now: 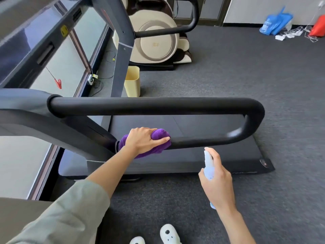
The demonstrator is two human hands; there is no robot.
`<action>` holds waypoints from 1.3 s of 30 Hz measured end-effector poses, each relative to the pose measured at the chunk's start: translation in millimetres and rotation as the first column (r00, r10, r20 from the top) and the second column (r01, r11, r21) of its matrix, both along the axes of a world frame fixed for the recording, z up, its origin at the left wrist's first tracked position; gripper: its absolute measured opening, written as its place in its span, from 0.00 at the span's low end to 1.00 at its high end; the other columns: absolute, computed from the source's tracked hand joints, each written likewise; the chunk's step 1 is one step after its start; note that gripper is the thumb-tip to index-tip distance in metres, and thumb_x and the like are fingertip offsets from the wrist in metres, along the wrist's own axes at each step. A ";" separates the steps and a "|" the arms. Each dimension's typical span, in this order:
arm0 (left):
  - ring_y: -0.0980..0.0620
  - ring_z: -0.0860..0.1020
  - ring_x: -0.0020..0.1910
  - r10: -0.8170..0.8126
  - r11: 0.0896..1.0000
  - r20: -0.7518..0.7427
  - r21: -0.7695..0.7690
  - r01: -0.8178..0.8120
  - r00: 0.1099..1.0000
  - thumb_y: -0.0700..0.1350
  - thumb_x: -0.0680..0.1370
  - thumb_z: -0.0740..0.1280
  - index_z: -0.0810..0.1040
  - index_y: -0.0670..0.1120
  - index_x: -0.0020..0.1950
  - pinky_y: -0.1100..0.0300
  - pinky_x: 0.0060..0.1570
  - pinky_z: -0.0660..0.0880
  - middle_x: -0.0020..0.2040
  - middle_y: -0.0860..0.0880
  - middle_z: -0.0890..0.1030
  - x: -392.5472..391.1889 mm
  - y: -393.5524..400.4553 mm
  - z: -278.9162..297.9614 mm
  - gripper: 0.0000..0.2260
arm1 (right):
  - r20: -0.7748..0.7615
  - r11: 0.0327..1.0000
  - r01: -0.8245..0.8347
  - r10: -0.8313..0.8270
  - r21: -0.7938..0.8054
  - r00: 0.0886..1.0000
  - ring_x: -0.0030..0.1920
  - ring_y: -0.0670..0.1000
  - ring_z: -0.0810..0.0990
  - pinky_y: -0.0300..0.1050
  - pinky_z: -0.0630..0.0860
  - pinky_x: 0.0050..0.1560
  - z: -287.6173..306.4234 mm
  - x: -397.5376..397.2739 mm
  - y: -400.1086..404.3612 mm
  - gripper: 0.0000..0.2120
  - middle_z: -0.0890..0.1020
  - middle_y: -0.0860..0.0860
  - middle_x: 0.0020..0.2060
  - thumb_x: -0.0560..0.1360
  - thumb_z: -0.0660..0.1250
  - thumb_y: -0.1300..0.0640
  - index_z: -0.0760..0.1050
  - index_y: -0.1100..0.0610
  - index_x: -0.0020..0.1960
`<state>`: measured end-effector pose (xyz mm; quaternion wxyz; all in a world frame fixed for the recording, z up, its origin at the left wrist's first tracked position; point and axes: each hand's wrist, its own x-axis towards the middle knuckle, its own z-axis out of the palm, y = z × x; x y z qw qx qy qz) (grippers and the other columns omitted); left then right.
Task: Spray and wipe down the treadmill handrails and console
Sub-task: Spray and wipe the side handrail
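Left hand [144, 140] wraps a purple cloth [159, 136] round the rail [197, 142]; right hand [217, 180] just beside grips the spray bottle [209, 164].

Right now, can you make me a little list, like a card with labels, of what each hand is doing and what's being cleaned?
left hand: left hand grips a purple cloth wrapped on the lower bar
right hand: right hand holds a pale blue spray bottle, nozzle toward the bar
being cleaned: black looped handrail of the treadmill
cloth position: near the upright end of the lower bar
nearby: yellow bin on the grey carpet
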<state>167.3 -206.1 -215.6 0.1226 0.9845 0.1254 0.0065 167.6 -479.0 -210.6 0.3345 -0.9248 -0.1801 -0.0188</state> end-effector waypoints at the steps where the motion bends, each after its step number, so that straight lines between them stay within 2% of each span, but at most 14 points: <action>1: 0.51 0.76 0.42 0.013 1.000 0.001 -0.001 -0.013 1.000 0.76 0.72 0.48 0.77 0.58 0.56 0.57 0.40 0.66 0.49 0.54 0.83 3.5 -4.4 1.1 0.30 | -0.002 1.000 0.009 -0.009 0.001 1.000 0.52 0.56 0.82 0.41 0.71 0.47 0.5 0.8 -1.0 0.30 0.79 0.44 0.62 0.72 0.66 0.68 0.68 0.50 0.71; 5: 0.50 0.77 0.45 0.055 0.998 0.118 0.035 -0.059 0.991 0.78 0.69 0.51 0.76 0.59 0.60 0.58 0.41 0.68 0.48 0.53 0.79 13.1 -47.9 -6.6 0.32 | -0.029 0.999 0.008 -0.007 0.033 1.000 0.51 0.58 0.82 0.46 0.74 0.46 6.3 3.2 3.6 0.31 0.81 0.46 0.60 0.72 0.67 0.67 0.67 0.47 0.71; 7: 0.50 0.76 0.48 -0.013 0.998 0.191 0.058 0.002 0.982 0.78 0.67 0.53 0.74 0.59 0.65 0.56 0.46 0.69 0.51 0.52 0.77 16.7 -72.7 -10.8 0.35 | -0.033 0.999 -0.031 0.032 0.042 0.999 0.49 0.60 0.81 0.49 0.76 0.45 11.4 3.4 11.5 0.33 0.82 0.48 0.58 0.71 0.67 0.68 0.65 0.45 0.70; 10: 0.48 0.75 0.54 -0.133 0.990 0.163 0.063 0.124 0.978 0.76 0.68 0.59 0.67 0.57 0.73 0.52 0.54 0.70 0.59 0.51 0.76 12.5 -69.6 -11.9 0.38 | -0.012 0.996 -0.076 0.076 0.044 0.997 0.48 0.61 0.81 0.49 0.74 0.44 17.3 3.6 22.9 0.33 0.82 0.48 0.58 0.71 0.68 0.68 0.65 0.45 0.70; 12: 0.49 0.75 0.55 -0.091 0.996 0.128 0.011 0.090 0.988 0.76 0.68 0.59 0.68 0.58 0.72 0.53 0.55 0.70 0.60 0.52 0.76 -1.2 -45.0 -11.0 0.37 | -0.015 0.995 -0.083 0.084 0.056 0.996 0.48 0.62 0.81 0.48 0.73 0.43 21.0 3.5 28.0 0.32 0.83 0.49 0.57 0.71 0.68 0.68 0.66 0.46 0.70; 15: 0.50 0.77 0.54 0.030 0.999 0.127 -0.046 -0.024 0.991 0.79 0.66 0.53 0.72 0.59 0.66 0.54 0.54 0.72 0.57 0.54 0.79 -30.1 2.4 -9.3 0.37 | -0.031 0.993 -0.095 0.098 0.075 0.995 0.47 0.62 0.80 0.49 0.74 0.45 26.3 -0.4 35.8 0.33 0.83 0.50 0.55 0.72 0.67 0.68 0.64 0.42 0.68; 17: 0.51 0.78 0.54 0.045 0.995 0.115 -0.091 -0.035 0.992 0.80 0.65 0.51 0.73 0.58 0.65 0.54 0.53 0.74 0.56 0.55 0.80 -42.9 24.5 -6.9 0.39 | -0.037 0.991 -0.090 0.094 0.098 0.995 0.46 0.62 0.79 0.50 0.75 0.45 26.9 -3.5 39.3 0.33 0.84 0.51 0.53 0.72 0.67 0.68 0.63 0.40 0.67; 21: 0.51 0.79 0.52 0.070 0.995 0.146 -0.075 -0.059 0.987 0.81 0.65 0.48 0.75 0.57 0.63 0.53 0.51 0.76 0.55 0.54 0.81 -42.8 25.0 -10.7 0.40 | -0.014 0.991 -0.010 0.012 0.135 1.000 0.46 0.61 0.80 0.49 0.75 0.46 23.7 -6.2 32.9 0.31 0.83 0.50 0.54 0.72 0.67 0.68 0.67 0.46 0.69; 24: 0.49 0.80 0.51 0.054 0.995 0.192 -0.096 -0.036 0.980 0.81 0.66 0.48 0.76 0.57 0.61 0.53 0.52 0.74 0.55 0.55 0.82 -33.9 14.1 -10.6 0.39 | -0.031 0.982 0.088 -0.084 0.166 0.996 0.46 0.60 0.79 0.45 0.71 0.45 20.2 -7.0 16.1 0.30 0.82 0.46 0.52 0.72 0.68 0.69 0.67 0.49 0.70; 27: 0.50 0.79 0.55 -0.080 0.989 0.134 -0.114 0.095 0.988 0.80 0.67 0.47 0.72 0.58 0.66 0.52 0.56 0.73 0.59 0.55 0.80 -12.4 -8.3 -1.8 0.39 | -0.042 0.978 0.133 -0.127 0.164 0.991 0.46 0.59 0.79 0.44 0.69 0.45 14.1 -3.7 -3.1 0.29 0.77 0.38 0.47 0.73 0.68 0.68 0.68 0.49 0.69; 29: 0.50 0.77 0.57 -0.144 0.986 0.129 -0.070 0.154 0.981 0.78 0.69 0.52 0.70 0.58 0.69 0.53 0.57 0.72 0.61 0.55 0.79 7.5 -38.1 2.2 0.36 | -0.042 0.976 0.133 -0.128 0.173 0.991 0.46 0.60 0.79 0.44 0.69 0.45 10.8 2.9 -14.0 0.29 0.76 0.35 0.45 0.72 0.68 0.68 0.68 0.49 0.69; 32: 0.49 0.77 0.58 -0.176 0.984 0.150 -0.013 0.180 0.973 0.75 0.71 0.56 0.68 0.57 0.71 0.52 0.58 0.71 0.62 0.54 0.77 37.7 -83.2 4.8 0.34 | -0.038 0.978 0.110 -0.105 0.177 0.994 0.47 0.59 0.80 0.44 0.70 0.46 12.6 16.9 -28.1 0.29 0.76 0.37 0.48 0.72 0.68 0.68 0.68 0.49 0.69; 35: 0.48 0.78 0.57 -0.186 0.982 0.164 0.010 0.187 0.969 0.76 0.70 0.54 0.69 0.57 0.71 0.53 0.55 0.72 0.62 0.53 0.78 72.5 -123.8 6.1 0.36 | -0.009 0.976 0.093 -0.093 0.196 0.996 0.49 0.55 0.79 0.41 0.70 0.48 17.6 31.9 -45.9 0.30 0.77 0.38 0.52 0.72 0.69 0.68 0.68 0.49 0.70; 39: 0.48 0.77 0.57 -0.251 0.968 0.151 0.014 0.252 0.956 0.74 0.71 0.58 0.66 0.56 0.73 0.54 0.53 0.71 0.62 0.53 0.77 103.0 -164.8 13.0 0.36 | 0.045 0.969 0.054 -0.067 0.241 0.997 0.52 0.48 0.75 0.32 0.67 0.48 22.2 52.6 -71.0 0.31 0.72 0.23 0.53 0.71 0.70 0.70 0.68 0.51 0.69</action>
